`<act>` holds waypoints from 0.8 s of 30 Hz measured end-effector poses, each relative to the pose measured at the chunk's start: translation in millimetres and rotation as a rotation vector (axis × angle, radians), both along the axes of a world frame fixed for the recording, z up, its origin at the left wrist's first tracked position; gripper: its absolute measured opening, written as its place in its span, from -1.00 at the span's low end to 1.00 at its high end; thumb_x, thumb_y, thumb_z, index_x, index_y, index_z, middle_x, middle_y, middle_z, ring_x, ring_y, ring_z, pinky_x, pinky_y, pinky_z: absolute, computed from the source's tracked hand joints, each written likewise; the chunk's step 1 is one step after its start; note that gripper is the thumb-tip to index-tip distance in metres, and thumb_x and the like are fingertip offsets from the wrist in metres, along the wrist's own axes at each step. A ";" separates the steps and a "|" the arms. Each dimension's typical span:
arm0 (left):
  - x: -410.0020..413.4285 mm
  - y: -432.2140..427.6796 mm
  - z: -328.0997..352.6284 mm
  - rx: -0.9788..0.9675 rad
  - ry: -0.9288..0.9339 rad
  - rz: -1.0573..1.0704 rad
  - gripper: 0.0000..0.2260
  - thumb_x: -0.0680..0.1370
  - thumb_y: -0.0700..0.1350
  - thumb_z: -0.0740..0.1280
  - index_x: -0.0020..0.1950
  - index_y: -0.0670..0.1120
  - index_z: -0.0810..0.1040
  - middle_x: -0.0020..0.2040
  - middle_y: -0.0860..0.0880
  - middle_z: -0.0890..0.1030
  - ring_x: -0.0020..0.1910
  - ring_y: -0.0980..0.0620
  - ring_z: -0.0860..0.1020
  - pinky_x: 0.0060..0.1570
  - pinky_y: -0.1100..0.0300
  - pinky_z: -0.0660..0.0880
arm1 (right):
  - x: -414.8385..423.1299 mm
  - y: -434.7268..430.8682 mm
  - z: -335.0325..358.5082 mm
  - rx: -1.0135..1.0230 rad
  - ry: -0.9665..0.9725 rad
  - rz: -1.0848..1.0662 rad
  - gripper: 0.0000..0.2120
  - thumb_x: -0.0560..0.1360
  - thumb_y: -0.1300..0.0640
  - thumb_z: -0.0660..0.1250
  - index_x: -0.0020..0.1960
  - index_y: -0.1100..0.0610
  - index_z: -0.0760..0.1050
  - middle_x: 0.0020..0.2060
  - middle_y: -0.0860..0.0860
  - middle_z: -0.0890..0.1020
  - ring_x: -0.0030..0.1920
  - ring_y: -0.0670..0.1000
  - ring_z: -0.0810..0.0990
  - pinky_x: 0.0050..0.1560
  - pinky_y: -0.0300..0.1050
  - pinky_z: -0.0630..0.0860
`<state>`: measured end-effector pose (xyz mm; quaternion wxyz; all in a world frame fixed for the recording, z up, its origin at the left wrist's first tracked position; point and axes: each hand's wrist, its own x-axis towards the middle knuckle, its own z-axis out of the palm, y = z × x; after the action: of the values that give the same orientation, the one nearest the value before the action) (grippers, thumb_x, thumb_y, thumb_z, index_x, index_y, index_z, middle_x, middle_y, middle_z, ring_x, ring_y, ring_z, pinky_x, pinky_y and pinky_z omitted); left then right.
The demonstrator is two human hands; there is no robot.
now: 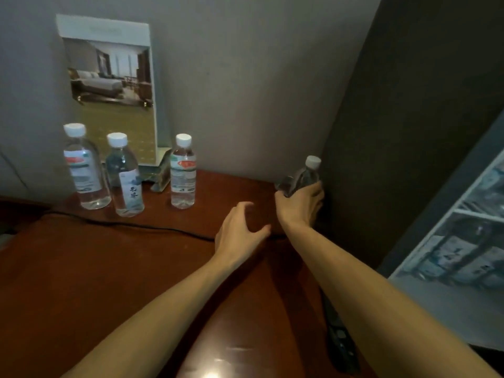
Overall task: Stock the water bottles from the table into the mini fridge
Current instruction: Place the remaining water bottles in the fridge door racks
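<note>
Your right hand point(300, 203) has its grip wrapped round a tilted water bottle point(305, 175) at the tabletop point(136, 268) edge; your left hand point(240, 227) hovers, grip wide, three bottles point(125, 175) standing behind.

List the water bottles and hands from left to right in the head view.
Far-left red-labelled clear plastic bottle, blue-labelled clear plastic bottle, second red-labelled clear plastic bottle, left hand, right hand gripping a tilted clear bottle.

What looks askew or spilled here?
Only the bottle gripped by the right hand is tilted. The three other bottles stand upright, capped. A black cable trails across the table. No spill visible.
</note>
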<state>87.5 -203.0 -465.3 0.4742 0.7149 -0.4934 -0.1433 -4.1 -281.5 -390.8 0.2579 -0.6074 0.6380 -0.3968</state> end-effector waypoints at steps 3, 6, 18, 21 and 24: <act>-4.3 -35.9 3.8 0.041 -0.019 -0.083 -0.35 0.48 0.16 0.51 0.50 0.08 0.35 0.41 0.05 0.50 0.40 0.01 0.47 0.25 -0.01 0.52 | 3.7 -23.4 0.0 0.005 -0.118 -0.083 -0.03 0.51 0.03 0.50 0.68 0.10 -0.07 0.61 0.15 0.22 0.56 0.21 0.29 0.49 0.20 0.37; -11.4 -60.1 7.5 0.076 0.022 -0.146 -0.32 0.50 0.08 0.50 0.55 0.04 0.31 0.47 0.00 0.47 0.44 -0.05 0.44 0.27 -0.02 0.49 | 8.2 -36.0 -3.2 -0.002 -0.170 -0.145 -0.15 0.53 0.06 0.49 0.65 0.03 0.07 0.55 0.09 0.34 0.51 0.18 0.38 0.42 0.20 0.42; -44.0 -18.3 34.3 0.019 0.027 0.033 -0.83 0.64 0.00 0.00 -0.02 -0.02 0.31 0.12 -0.08 0.58 0.09 -0.12 0.54 0.01 -0.07 0.44 | -17.2 40.8 -1.1 -0.083 -0.176 0.094 -0.45 0.40 -0.07 0.58 0.32 -0.02 0.46 0.30 -0.01 0.53 0.33 0.09 0.55 0.35 0.07 0.50; -45.3 12.2 46.1 0.043 -0.100 0.054 -0.88 0.66 -0.09 0.15 -0.07 0.02 0.29 0.04 -0.04 0.58 -0.02 -0.12 0.53 -0.15 0.02 0.33 | -31.8 72.2 13.6 -0.036 -0.110 0.174 -0.46 0.49 -0.07 0.51 0.38 -0.01 0.40 0.38 0.04 0.47 0.38 0.13 0.51 0.34 0.04 0.45; -50.4 49.5 63.2 0.069 -0.145 0.076 -0.93 0.62 -0.09 0.26 -0.01 0.02 0.37 -0.07 -0.02 0.59 0.00 -0.21 0.58 -0.16 0.01 0.38 | -45.7 101.6 30.9 -0.028 -0.063 0.254 -0.42 0.50 -0.07 0.50 0.43 -0.02 0.37 0.37 0.06 0.47 0.37 0.14 0.51 0.32 0.02 0.46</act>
<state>37.1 -153.5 -402.1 0.4173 0.7576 -0.4937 -0.0901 -49.8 -179.9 -360.0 0.3176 -0.6740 0.5420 -0.3888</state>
